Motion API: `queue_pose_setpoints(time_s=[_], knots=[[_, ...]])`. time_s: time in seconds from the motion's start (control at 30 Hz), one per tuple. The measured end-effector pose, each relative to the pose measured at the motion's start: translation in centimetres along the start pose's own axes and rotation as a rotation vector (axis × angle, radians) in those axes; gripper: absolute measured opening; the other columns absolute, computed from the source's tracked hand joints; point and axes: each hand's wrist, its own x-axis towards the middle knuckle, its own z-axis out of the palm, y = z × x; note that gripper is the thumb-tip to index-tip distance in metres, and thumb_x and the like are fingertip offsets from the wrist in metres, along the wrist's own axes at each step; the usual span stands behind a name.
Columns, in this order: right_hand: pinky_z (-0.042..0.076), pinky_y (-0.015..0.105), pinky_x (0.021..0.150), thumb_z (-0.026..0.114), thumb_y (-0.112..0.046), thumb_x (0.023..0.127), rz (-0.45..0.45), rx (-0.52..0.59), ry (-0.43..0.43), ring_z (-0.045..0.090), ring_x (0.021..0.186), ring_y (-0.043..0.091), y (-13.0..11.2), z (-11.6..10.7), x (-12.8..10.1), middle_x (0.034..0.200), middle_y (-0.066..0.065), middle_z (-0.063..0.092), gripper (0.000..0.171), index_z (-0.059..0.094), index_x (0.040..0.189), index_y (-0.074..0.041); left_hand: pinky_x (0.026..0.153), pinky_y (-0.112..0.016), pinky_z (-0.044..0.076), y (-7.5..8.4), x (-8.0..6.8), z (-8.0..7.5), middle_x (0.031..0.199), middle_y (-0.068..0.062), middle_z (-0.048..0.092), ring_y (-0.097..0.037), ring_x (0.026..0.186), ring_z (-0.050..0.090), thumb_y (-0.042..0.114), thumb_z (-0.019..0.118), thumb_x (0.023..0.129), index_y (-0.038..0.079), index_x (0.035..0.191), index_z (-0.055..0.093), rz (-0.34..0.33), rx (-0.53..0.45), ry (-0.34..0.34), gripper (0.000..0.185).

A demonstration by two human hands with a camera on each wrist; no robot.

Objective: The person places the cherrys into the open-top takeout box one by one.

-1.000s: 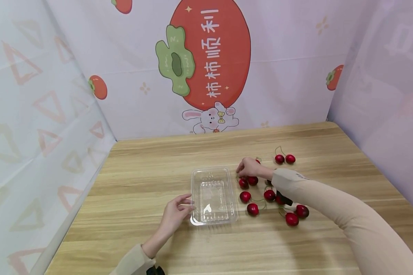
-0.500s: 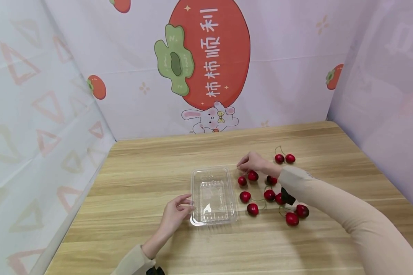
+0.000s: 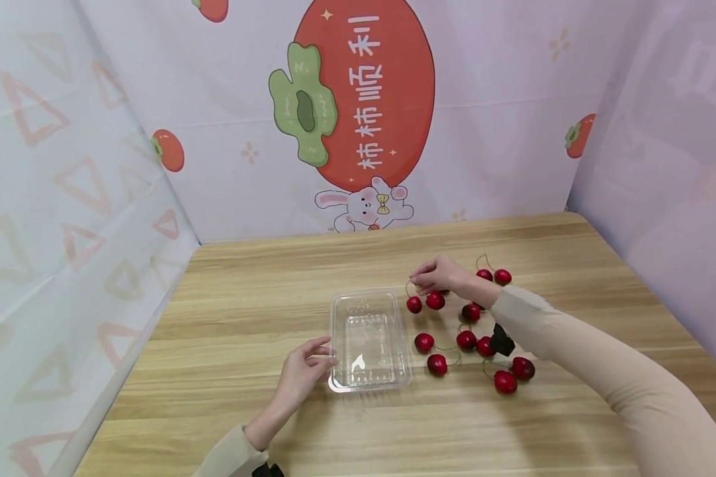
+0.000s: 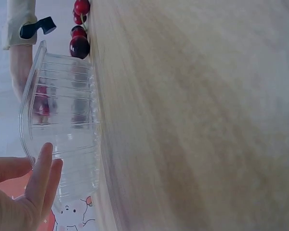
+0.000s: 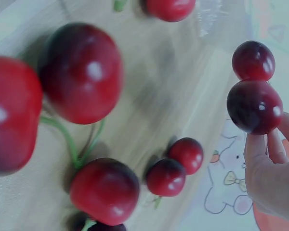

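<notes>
- The right hand [image 3: 440, 273] pinches the thin stem of a pair of cherries [image 3: 425, 303]. Its fingertips are pressed together on the stem.
- The two cherries hang just under those fingers, side by side, and look lifted a little off the wooden table [image 3: 262, 278].
- In the right wrist view the same pair of cherries [image 5: 254, 91] sits right at the fingertips [image 5: 260, 159], one cherry above the other in that picture.
- The clear plastic tray [image 3: 370, 339] lies to the left of the held cherries and a bit nearer the person. Nothing is in it. Its long side runs away from the person.
- The right hand is much nearer to the cherries than the left hand is. The tray's far right corner is the part closest to the held pair.
- The left hand [image 3: 303, 371] rests at the tray's near left side. Its fingers are gently bent and lie against the tray's rim, seeming to steady it.
- In the left wrist view the fingers [image 4: 41, 178] lie along the tray wall [image 4: 62, 120].
- More cherries [image 3: 465, 341] lie on the table to the right of the tray, some joined in pairs by green stems.
- One more pair [image 3: 494, 275] lies beyond the right hand, farther from the tray.
</notes>
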Motion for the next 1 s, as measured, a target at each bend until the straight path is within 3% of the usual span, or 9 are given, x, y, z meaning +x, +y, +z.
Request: queue_pose_setpoints(time_s=[0.13,0.37,0.57,0.67,0.87,1.0], knots=[[0.055,0.029,0.071,0.057,-0.009,0.086,-0.01,0.04,0.006,0.063,0.07,0.013,-0.6,0.0,-0.5,0.098,0.024,0.061,0.03,0.056,0.109,0.01,0.063,-0.035,0.056,0.0,0.0,0.0,0.098,-0.023,0.058,-0.024,0.079,0.063,-0.002,0.062,0.077,-0.01,0.119,0.047,0.004,-0.002,-0.001,0.045],[0.055,0.027,0.072,0.055,-0.006,0.087,-0.005,0.185,0.029,0.063,0.07,0.013,-1.4,0.6,-0.9,0.083,0.01,0.064,0.032,0.052,0.112,0.013,0.062,-0.035,0.056,0.1,-0.1,0.0,0.098,-0.024,0.058,-0.025,0.079,0.063,-0.003,0.061,0.077,-0.011,0.118,0.048,0.01,0.004,0.001,0.044],[0.055,0.028,0.07,0.057,-0.003,0.085,-0.011,0.298,0.045,0.062,0.065,0.013,-1.7,1.6,-1.3,0.073,0.008,0.064,0.032,0.051,0.11,0.016,0.063,-0.035,0.056,0.2,-0.2,0.0,0.098,-0.024,0.058,-0.025,0.079,0.063,-0.003,0.061,0.078,-0.011,0.118,0.048,0.01,0.003,-0.003,0.043],[0.055,0.028,0.07,0.057,-0.002,0.084,-0.013,0.33,0.038,0.062,0.064,0.013,-1.7,2.0,-1.4,0.074,0.009,0.064,0.032,0.051,0.109,0.016,0.063,-0.035,0.056,0.2,-0.2,0.0,0.098,-0.024,0.058,-0.024,0.08,0.063,-0.004,0.061,0.078,-0.011,0.118,0.047,0.007,0.0,-0.004,0.044],[0.047,0.042,0.086,0.055,-0.002,0.086,-0.022,0.34,0.027,0.062,0.07,0.015,-1.8,2.8,-1.6,0.083,0.017,0.064,0.03,0.05,0.109,0.017,0.063,-0.036,0.056,0.2,-0.2,0.0,0.098,-0.023,0.058,-0.024,0.08,0.063,-0.004,0.061,0.077,-0.011,0.119,0.047,0.006,-0.005,0.0,0.044],[0.049,0.04,0.084,0.055,0.001,0.084,-0.006,0.391,0.04,0.063,0.069,0.015,-2.0,3.5,-1.7,0.083,0.018,0.064,0.026,0.051,0.105,0.016,0.063,-0.036,0.056,0.2,-0.2,0.0,0.098,-0.023,0.059,-0.024,0.08,0.063,-0.004,0.061,0.077,-0.011,0.119,0.048,0.004,-0.009,0.004,0.044]])
